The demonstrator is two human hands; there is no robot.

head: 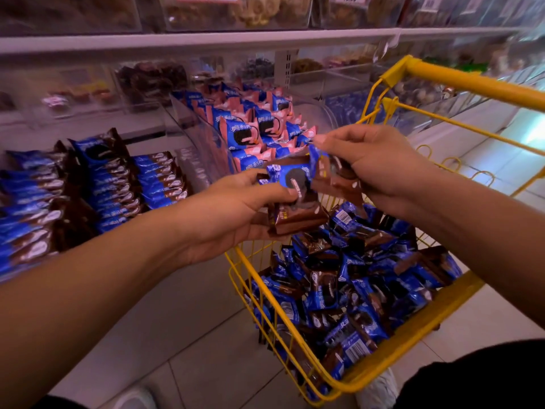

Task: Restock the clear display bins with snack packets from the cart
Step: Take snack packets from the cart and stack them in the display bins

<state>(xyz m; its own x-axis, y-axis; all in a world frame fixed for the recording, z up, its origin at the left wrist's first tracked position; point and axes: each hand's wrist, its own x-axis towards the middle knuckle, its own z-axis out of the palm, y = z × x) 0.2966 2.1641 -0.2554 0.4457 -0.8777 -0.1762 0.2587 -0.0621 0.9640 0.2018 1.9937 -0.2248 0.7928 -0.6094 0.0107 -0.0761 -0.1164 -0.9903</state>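
Note:
My left hand grips a small stack of blue-and-brown snack packets above the cart's near-left corner. My right hand pinches another blue-and-brown packet right beside that stack, the two touching. Below them the yellow wire cart holds a heap of several loose packets of the same kind. To the left, a clear display bin wall separates rows of blue-and-brown packets from a bin of pink-and-blue packets.
White shelf edge runs above, with more clear bins of other snacks and price tags. The cart's yellow handle rises at the right. Pale floor tiles lie beneath; the toes of my shoes show at the bottom.

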